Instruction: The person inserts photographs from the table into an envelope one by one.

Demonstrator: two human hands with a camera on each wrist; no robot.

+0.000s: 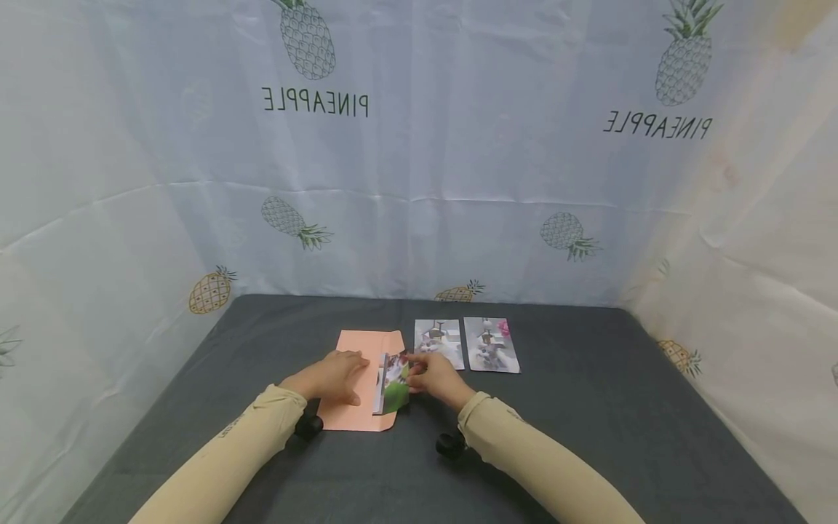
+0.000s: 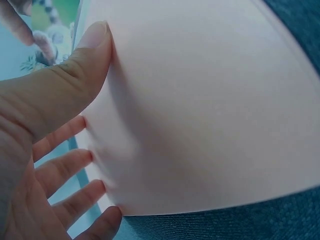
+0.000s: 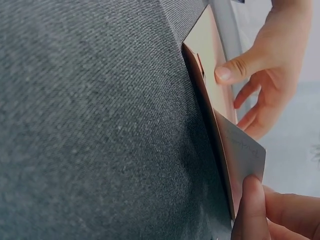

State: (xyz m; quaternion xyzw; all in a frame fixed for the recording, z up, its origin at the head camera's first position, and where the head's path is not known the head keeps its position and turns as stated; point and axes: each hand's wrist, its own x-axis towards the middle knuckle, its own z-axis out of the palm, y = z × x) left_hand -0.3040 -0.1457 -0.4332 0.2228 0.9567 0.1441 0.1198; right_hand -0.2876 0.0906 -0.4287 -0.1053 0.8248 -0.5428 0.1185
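Note:
A peach-orange envelope (image 1: 347,416) lies on the dark table in the head view. On it rests my left hand (image 1: 337,375), fingers spread; in the left wrist view its thumb and fingertips touch the peach paper (image 2: 210,110). My right hand (image 1: 437,377) pinches a postcard (image 1: 396,389) with a green animal picture by its right edge. The postcard tilts up at the envelope's right side, and its pale back (image 3: 242,150) faces the right wrist camera. Whether its left part sits inside the envelope I cannot tell.
Two more picture cards lie side by side behind my right hand: a left card (image 1: 435,335) and a right card (image 1: 491,346). A dark cloth (image 1: 589,407) covers the table. A white pineapple-print curtain (image 1: 458,145) hangs around the back and sides.

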